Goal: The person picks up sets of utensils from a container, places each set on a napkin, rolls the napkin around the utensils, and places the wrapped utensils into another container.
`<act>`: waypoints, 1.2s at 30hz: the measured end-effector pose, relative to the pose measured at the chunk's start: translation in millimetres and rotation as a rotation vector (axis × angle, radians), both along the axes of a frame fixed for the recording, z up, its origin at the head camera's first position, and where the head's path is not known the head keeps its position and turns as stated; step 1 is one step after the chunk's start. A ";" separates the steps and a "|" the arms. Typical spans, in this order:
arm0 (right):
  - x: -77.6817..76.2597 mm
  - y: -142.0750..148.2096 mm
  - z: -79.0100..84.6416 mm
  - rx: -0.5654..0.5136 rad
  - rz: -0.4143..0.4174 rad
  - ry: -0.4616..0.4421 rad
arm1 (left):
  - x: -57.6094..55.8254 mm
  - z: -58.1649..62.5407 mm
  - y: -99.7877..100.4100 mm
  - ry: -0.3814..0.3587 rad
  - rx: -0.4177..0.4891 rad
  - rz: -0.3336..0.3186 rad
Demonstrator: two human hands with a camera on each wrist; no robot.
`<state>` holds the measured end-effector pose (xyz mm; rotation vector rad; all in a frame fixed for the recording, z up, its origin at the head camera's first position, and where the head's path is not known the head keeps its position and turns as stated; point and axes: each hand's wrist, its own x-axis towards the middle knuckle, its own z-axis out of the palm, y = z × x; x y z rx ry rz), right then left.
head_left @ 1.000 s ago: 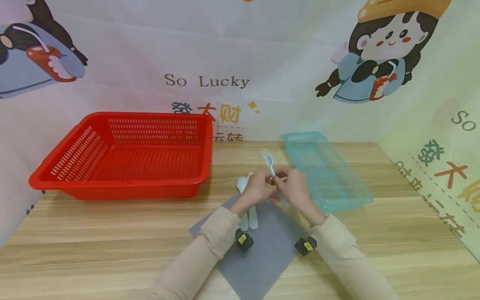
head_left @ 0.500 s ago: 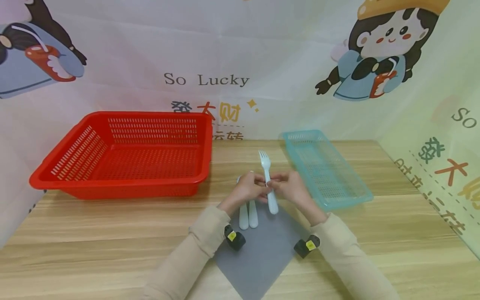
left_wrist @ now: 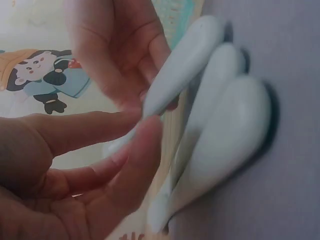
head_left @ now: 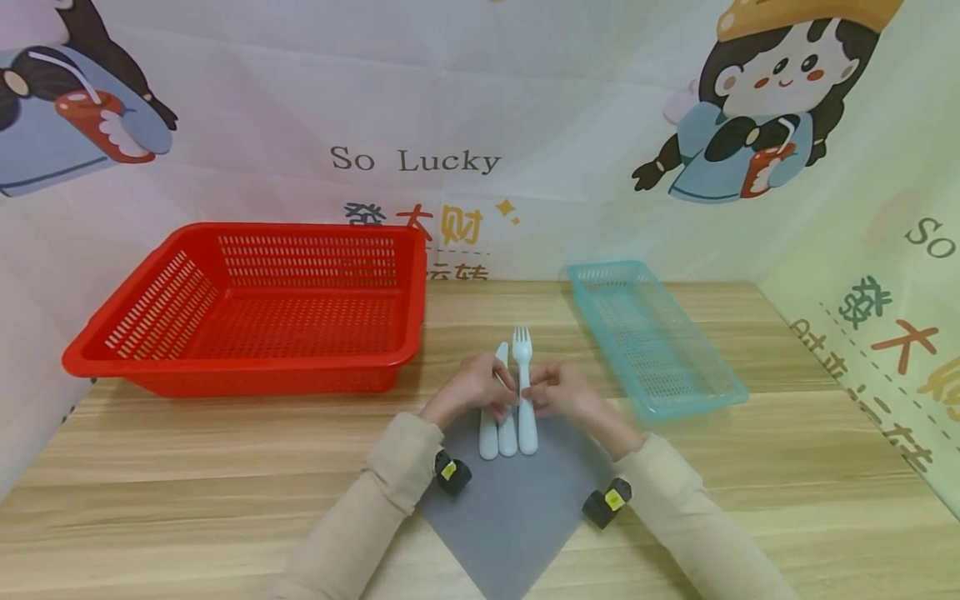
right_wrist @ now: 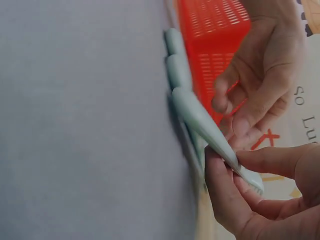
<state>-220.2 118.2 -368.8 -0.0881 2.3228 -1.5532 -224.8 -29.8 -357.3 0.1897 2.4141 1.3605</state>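
A pale plastic fork (head_left: 527, 429) has its tines away from me, and my right hand (head_left: 567, 390) pinches its neck between thumb and finger. In the right wrist view the fork (right_wrist: 197, 116) slants up from the grey mat (right_wrist: 90, 120). My left hand (head_left: 472, 385) is at the fork's left with fingers loosely bent; the right wrist view shows its thumb slightly apart from the fork. Beneath the left hand lie a knife (head_left: 502, 353) and a spoon (head_left: 488, 439), side by side on the mat. The hand covers the spoon's bowl.
A large red basket (head_left: 255, 367) stands at the left rear. At the right rear is a shallow turquoise basket (head_left: 690, 408). The wooden table (head_left: 225, 500) meets a printed cloth backdrop (head_left: 525, 100) behind and at the sides.
The fork has turned straighter, moved left and come down beside the knife. My left hand has shifted left and downward, its fingertips coming off the fork; the right hand has followed leftward.
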 end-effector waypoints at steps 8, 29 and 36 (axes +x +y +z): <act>-3.2 -8.1 -6.2 0.086 -0.047 -0.048 | 3.6 -0.9 -5.9 0.132 -0.300 -0.069; -8.7 -16.5 -5.7 0.207 -0.049 -0.017 | 0.0 -4.6 -3.4 0.220 -0.378 -0.096; -10.1 -18.3 -4.8 0.257 -0.019 0.008 | -0.3 -5.0 -1.6 0.183 -0.346 -0.081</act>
